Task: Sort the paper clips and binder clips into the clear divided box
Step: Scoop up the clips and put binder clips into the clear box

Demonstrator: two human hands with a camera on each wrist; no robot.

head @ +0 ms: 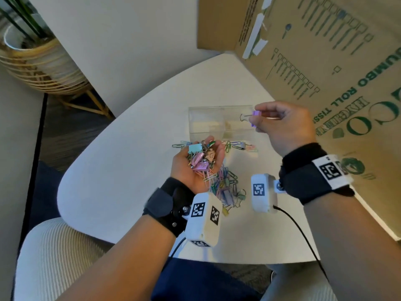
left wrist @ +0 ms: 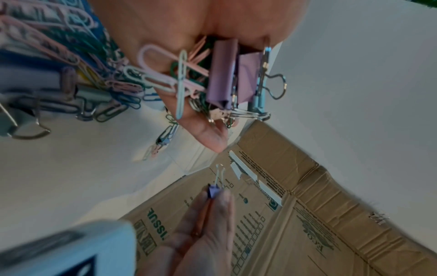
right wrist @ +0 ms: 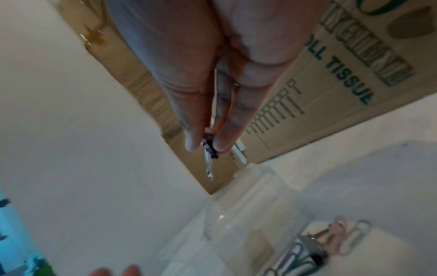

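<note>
My right hand (head: 258, 118) pinches a purple binder clip (head: 253, 119) by its body, wire handle pointing left, above the right end of the clear divided box (head: 217, 122). The same purple binder clip (right wrist: 209, 147) shows between thumb and fingers in the right wrist view, over the clear divided box (right wrist: 255, 214). My left hand (head: 201, 161) is palm up and cupped, holding a handful of mixed clips (head: 202, 158): pastel paper clips and purple binder clips (left wrist: 227, 74). A pile of loose clips (head: 225, 185) lies on the white table (head: 130, 170) under that hand.
A large cardboard box (head: 325, 61) stands close behind and to the right of the clear box. A few clips (head: 238, 146) lie along the clear box's near wall. A wicker plant stand (head: 43, 68) is on the floor at far left. Cables trail off the table's near edge.
</note>
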